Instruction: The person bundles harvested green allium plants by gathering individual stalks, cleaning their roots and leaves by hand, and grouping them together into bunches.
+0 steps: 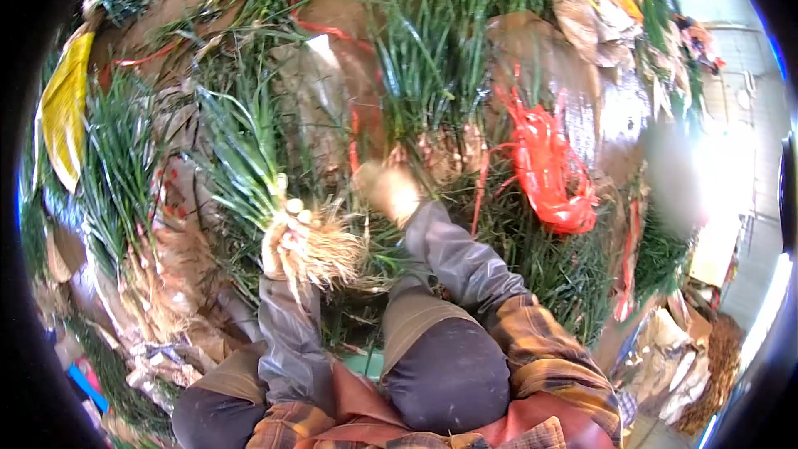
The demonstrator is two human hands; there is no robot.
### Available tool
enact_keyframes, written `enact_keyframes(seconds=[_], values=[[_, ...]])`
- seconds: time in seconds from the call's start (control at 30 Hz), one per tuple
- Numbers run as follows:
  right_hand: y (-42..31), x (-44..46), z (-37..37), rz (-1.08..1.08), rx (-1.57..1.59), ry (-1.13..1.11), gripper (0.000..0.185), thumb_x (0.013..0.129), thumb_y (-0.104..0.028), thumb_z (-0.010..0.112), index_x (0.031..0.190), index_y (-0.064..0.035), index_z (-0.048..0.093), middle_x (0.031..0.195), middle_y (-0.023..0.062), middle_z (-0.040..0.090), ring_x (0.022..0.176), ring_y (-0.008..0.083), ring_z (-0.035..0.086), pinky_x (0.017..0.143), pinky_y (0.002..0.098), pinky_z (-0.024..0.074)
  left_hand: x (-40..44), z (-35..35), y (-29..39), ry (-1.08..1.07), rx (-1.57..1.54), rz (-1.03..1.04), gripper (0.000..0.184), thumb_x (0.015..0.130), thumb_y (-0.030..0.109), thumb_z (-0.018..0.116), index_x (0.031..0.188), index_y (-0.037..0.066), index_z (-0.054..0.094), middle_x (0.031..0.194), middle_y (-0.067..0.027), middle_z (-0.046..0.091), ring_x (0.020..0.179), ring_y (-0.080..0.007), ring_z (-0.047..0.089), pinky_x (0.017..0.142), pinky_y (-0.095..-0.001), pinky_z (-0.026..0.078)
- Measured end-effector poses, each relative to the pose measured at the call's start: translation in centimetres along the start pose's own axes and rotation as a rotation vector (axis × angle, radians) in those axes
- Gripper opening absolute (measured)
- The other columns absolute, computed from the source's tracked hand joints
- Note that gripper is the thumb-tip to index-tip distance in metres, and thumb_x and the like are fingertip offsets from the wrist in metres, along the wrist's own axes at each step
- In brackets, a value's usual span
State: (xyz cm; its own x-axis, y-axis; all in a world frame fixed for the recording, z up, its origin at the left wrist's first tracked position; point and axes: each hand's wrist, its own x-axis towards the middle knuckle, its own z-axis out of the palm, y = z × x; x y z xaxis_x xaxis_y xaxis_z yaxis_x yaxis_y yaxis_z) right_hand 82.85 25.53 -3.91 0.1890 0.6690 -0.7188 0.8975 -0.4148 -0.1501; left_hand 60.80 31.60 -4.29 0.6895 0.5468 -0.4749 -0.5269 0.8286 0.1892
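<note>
My left hand [274,243] is closed around a bunch of green onions [259,170], its long green leaves pointing up and to the left and its pale roots spread to the right. Blurred by motion, my right hand [389,189] is over the middle, to the right of the bunch and just below the roots of a larger pile of green onions [432,58]; its fingers cannot be made out. A bundle of red plastic strips [553,170] lies to the right of my right hand.
More green onions [120,158] lie at the left beside a yellow cloth or sack [66,108]. Brown paper [544,58] is under the piles. Crumpled paper [665,357] lies at the lower right. My knees [449,366] are at the bottom.
</note>
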Motion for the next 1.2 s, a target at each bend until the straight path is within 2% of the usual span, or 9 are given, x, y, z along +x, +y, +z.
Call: enact_keyframes(seconds=[0.1, 0.27, 0.4, 0.5, 0.7, 0.8, 0.97, 1.07, 1.2], values=[[3.1, 0.6, 2.4, 0.302, 0.058, 0.62, 0.032, 0.087, -0.03, 0.052, 0.105, -0.0045, 0.058, 0.107, 0.0156, 0.058, 0.093, 0.0284, 0.06, 0.07, 0.047, 0.05, -0.5, 1.6, -1.4, -0.015, -0.049, -0.096, 0.057, 0.083, 0.005, 0.057, 0.135, 0.006, 0.032, 0.097, -0.0089, 0.054, 0.087, -0.0223, 0.055, 0.07, -0.027, 0.052], [3.9, 2.8, 3.6, 0.448, 0.063, 0.401, 0.011, 0.073, -0.02, 0.061, 0.079, -0.0109, 0.064, 0.086, 0.0126, 0.065, 0.076, 0.0272, 0.065, 0.059, 0.0407, 0.0479, 0.0, 2.6, -2.3, -0.054, 0.031, -0.193, 0.06, 0.083, 0.013, 0.06, 0.133, -0.002, 0.032, 0.09, -0.0082, 0.057, 0.089, -0.0243, 0.057, 0.082, -0.0348, 0.05], [2.6, 3.3, 3.1, 0.448, 0.211, 0.443, 0.03, 0.073, -0.034, 0.069, 0.087, -0.0081, 0.062, 0.083, 0.0145, 0.066, 0.077, 0.0308, 0.065, 0.065, 0.0387, 0.0491, -0.2, 3.2, -2.6, -0.037, -0.011, -0.187, 0.057, 0.083, 0.012, 0.058, 0.133, -0.002, 0.033, 0.091, -0.0097, 0.06, 0.092, -0.0264, 0.057, 0.09, -0.0502, 0.044], [2.9, 3.3, 2.2, 0.479, 0.583, 0.472, 0.039, 0.074, -0.039, 0.069, 0.089, -0.0044, 0.06, 0.085, 0.0161, 0.066, 0.082, 0.0318, 0.064, 0.072, 0.0388, 0.0487, -0.5, 3.6, -2.3, -0.01, -0.032, -0.232, 0.061, 0.083, 0.013, 0.06, 0.136, 0.002, 0.031, 0.094, -0.01, 0.061, 0.095, -0.0277, 0.059, 0.09, -0.0484, 0.044], [4.2, 3.7, -1.2, 0.404, 0.453, 0.114, 0.034, 0.074, -0.029, 0.059, 0.091, -0.0005, 0.066, 0.095, 0.0219, 0.064, 0.094, 0.0363, 0.06, 0.082, 0.0411, 0.0471, -0.3, 2.7, -2.8, 0.085, 0.029, -0.243, 0.05, 0.081, 0.015, 0.062, 0.124, -0.003, 0.043, 0.101, -0.0155, 0.062, 0.106, -0.0329, 0.056, 0.093, -0.0491, 0.044], [5.6, 6.1, 2.7, 0.307, 0.017, 0.292, 0.02, 0.084, -0.018, 0.051, 0.09, -0.0064, 0.067, 0.095, 0.0166, 0.064, 0.089, 0.0264, 0.063, 0.072, 0.0322, 0.0502, -0.2, 2.6, -2.5, 0.076, 0.051, -0.233, 0.05, 0.081, 0.015, 0.062, 0.123, -0.003, 0.044, 0.103, -0.0147, 0.062, 0.107, -0.0327, 0.055, 0.092, -0.0477, 0.045], [4.1, 4.5, 0.6, 0.41, 0.301, 0.458, 0.028, 0.084, -0.031, 0.06, 0.086, -0.0031, 0.061, 0.084, 0.0135, 0.065, 0.078, 0.029, 0.063, 0.072, 0.0378, 0.0494, -0.1, 2.9, -2.7, -0.024, -0.002, -0.247, 0.064, 0.082, 0.016, 0.06, 0.137, 0.001, 0.03, 0.098, -0.0107, 0.062, 0.101, -0.0271, 0.058, 0.088, -0.0433, 0.048], [5.1, 6.4, 1.3, 0.446, 0.222, 0.242, 0.035, 0.08, -0.041, 0.062, 0.079, -0.006, 0.067, 0.09, 0.015, 0.066, 0.087, 0.0302, 0.064, 0.082, 0.0395, 0.0478, -0.4, 2.6, -1.7, -0.049, 0.076, -0.237, 0.065, 0.082, 0.017, 0.06, 0.137, 0.0, 0.029, 0.097, -0.0095, 0.06, 0.097, -0.0265, 0.057, 0.087, -0.0429, 0.049], [8.9, 10.3, 5.6, 0.154, 0.025, 0.184, 0.027, 0.078, -0.034, 0.066, 0.09, -0.0107, 0.066, 0.088, 0.009, 0.067, 0.085, 0.0243, 0.064, 0.076, 0.0318, 0.0506, -1.4, 2.0, 0.8, -0.077, 0.027, -0.232, 0.057, 0.081, 0.018, 0.062, 0.128, -0.004, 0.038, 0.093, -0.0132, 0.06, 0.095, -0.0315, 0.057, 0.087, -0.0448, 0.047]])
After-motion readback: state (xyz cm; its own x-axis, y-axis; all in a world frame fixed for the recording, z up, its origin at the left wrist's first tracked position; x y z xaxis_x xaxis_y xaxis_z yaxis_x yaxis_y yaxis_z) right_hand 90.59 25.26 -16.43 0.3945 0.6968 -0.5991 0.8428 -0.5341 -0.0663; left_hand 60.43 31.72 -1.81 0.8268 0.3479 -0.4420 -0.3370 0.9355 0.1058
